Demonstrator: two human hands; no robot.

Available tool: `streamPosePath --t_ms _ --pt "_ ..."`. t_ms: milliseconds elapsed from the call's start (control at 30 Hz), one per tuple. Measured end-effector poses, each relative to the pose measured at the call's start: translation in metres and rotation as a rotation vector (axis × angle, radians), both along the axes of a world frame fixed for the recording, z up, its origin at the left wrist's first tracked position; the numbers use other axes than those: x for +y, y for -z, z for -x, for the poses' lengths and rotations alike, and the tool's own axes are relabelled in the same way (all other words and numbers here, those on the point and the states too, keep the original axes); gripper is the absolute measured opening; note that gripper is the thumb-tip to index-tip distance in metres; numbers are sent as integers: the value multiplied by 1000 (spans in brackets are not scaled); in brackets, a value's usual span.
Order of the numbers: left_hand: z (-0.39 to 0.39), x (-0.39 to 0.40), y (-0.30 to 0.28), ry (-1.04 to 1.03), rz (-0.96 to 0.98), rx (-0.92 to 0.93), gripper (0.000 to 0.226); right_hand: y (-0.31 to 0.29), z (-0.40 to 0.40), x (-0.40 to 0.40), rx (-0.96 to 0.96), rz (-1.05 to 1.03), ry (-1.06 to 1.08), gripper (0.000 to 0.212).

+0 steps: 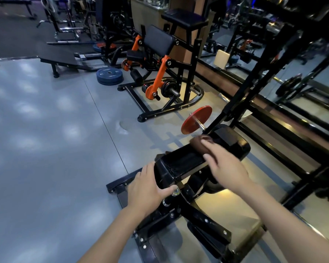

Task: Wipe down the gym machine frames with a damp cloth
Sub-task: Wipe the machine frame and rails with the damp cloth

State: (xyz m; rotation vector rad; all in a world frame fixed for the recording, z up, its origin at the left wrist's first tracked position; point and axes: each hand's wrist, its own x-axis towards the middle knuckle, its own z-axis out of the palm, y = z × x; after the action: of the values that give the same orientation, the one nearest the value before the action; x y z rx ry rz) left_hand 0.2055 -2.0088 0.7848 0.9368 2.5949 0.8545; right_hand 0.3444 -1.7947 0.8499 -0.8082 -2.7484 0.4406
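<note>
From the head camera, we see our left hand [148, 188] gripping the near end of the black pad [180, 166], fingers curled round its lower edge, thumb on top. Our right hand [224, 164] presses the brown cloth [199, 144] down on the pad's top, fingers laid fairly flat over it rather than pinching (the hand is blurred, so we cannot tell the finer finger positions). The cloth sits at about 12 o'clock from the left hand, near the middle of the pad.

We judge the main risk is the cloth sliding off the far side of the glossy pad, since flat fingers only trap it by pressure. A second risk: the red weight plate [197, 119] on its bar stands just beyond the cloth at 12 o'clock, so a long stroke away from us could knock our knuckles on it. The pad itself may pivot on its mount if the left hand loosens.

For room, the grey floor [46, 130] lies open from 8 to 11 o'clock. The black rack upright [241, 92] rises at 1 o'clock, and the frame rails [281, 149] crowd the 3 o'clock side, so strokes along the pad's length look freer than sideways ones. The orange machine [160, 73] is well apart.
</note>
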Motion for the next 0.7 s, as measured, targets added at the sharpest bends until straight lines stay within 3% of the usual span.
streamPosePath --t_ms 133,267,367,467,567,633,700 --pt "1 0 0 -1 8 1 84 1 11 15 34 39 238 48" --pt "1 1 2 -16 9 7 81 6 20 -49 29 48 -120 46" --pt "0 2 2 -17 -2 -5 79 -10 19 -68 73 376 -224 37" --pt "1 0 2 -16 -7 -9 81 -34 23 -57 265 837 54 22" --pt "1 0 2 -8 -11 -2 81 -51 28 -28 461 1138 318 20" --pt "1 0 2 -3 -9 2 83 -48 34 -6 454 1067 377 26" --pt "1 0 2 -3 -7 5 85 -31 39 20 214 713 374 37"
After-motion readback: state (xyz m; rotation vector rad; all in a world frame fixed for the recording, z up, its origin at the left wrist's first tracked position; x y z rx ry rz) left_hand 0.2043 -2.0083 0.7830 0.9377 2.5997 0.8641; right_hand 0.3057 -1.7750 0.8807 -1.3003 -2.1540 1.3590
